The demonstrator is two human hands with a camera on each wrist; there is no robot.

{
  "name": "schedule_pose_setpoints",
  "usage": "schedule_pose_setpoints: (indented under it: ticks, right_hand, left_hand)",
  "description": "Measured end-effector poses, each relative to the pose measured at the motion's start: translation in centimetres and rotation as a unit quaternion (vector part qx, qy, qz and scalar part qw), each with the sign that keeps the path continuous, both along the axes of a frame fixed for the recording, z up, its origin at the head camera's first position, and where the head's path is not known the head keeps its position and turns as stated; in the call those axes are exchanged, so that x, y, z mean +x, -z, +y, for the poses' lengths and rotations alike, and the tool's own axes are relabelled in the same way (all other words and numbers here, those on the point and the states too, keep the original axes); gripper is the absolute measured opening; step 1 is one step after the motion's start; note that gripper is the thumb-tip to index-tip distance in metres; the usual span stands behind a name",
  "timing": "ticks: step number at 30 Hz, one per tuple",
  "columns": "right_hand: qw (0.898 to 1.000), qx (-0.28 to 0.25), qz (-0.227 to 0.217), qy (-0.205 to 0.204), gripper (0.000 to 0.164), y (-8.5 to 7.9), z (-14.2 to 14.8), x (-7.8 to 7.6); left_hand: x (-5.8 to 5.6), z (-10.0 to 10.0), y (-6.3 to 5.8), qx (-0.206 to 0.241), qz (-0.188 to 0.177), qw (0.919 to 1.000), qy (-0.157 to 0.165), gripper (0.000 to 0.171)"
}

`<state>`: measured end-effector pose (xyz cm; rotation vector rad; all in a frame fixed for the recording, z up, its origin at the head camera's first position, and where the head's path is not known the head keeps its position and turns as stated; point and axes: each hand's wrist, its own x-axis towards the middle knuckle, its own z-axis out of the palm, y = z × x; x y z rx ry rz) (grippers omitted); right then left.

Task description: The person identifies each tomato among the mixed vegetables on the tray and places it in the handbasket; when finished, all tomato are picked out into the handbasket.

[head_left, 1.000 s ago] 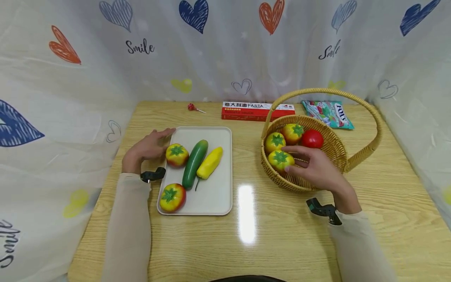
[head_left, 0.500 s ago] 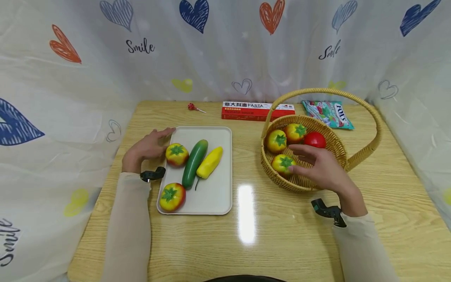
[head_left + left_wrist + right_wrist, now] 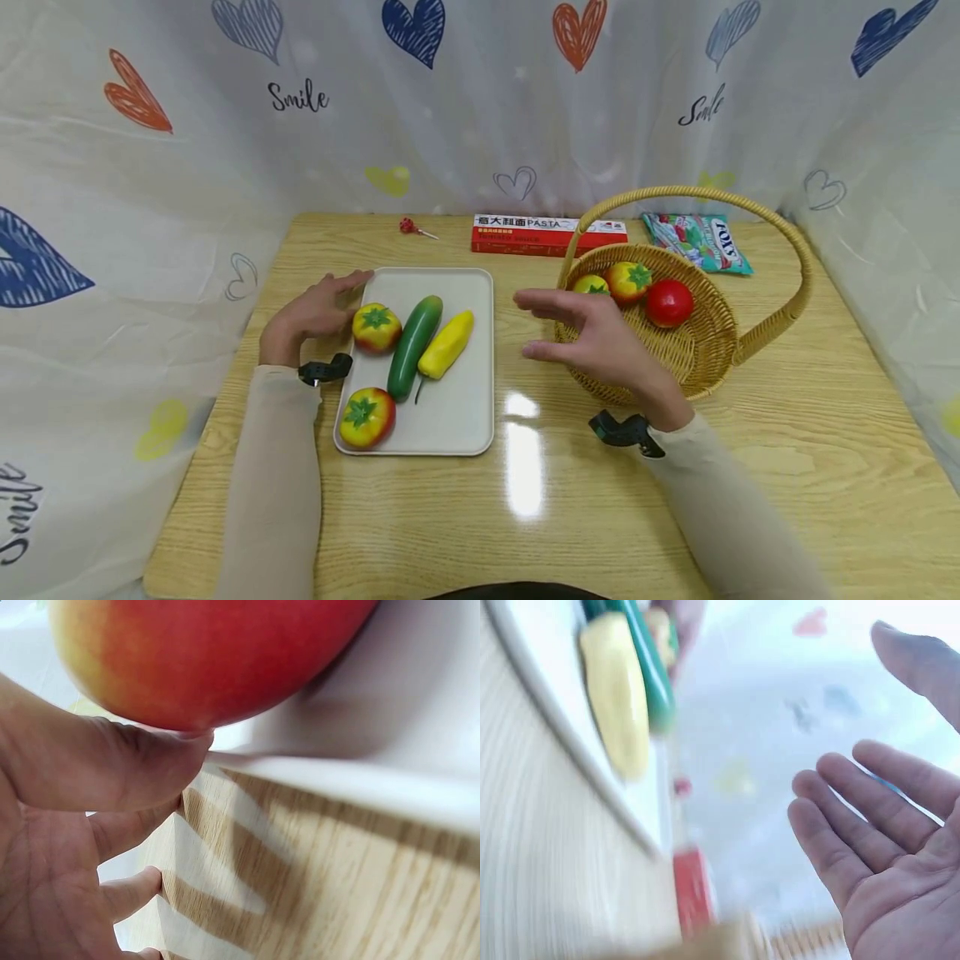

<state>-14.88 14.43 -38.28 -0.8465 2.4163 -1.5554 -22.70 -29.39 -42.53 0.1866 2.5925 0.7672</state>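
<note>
My left hand rests at the left edge of the white tray, fingers extended. Its thumb lies against a yellow-red fruit in the left wrist view. Beside that fruit on the tray lie a green cucumber and a yellow pepper; a second yellow-red fruit with a green leafy top sits at the near left corner. My right hand is over the left rim of the wicker basket, fingers spread, palm bare in the right wrist view. It hides part of the basket's contents.
Inside the basket a red fruit and yellow-red fruits show; its tall handle arches above. Behind stand a red pasta box, a teal candy bag and a small lollipop. A patterned curtain surrounds the table.
My right hand has left the fruit at the front of the basket and moved left to its rim, with fingers spreading. The left hand and the tray have stayed put.
</note>
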Motion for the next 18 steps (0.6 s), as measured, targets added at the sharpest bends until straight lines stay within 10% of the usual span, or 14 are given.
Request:
schedule_pose_setpoints:
  ticks: [11,18]
  right_hand:
    - [0.995,-0.026,0.01,-0.097,0.062,2.4,-10.6,-3.7]
    - [0.987,0.094,0.046,-0.118,0.071,2.7,-15.6,-6.6]
  left_hand:
    - [0.0,-0.1,0.1,0.014,-0.009,0.9999,0.002,0.074]
    - [-0.3,-0.4,0.4,0.01,-0.004,0.9999,0.006,0.073]
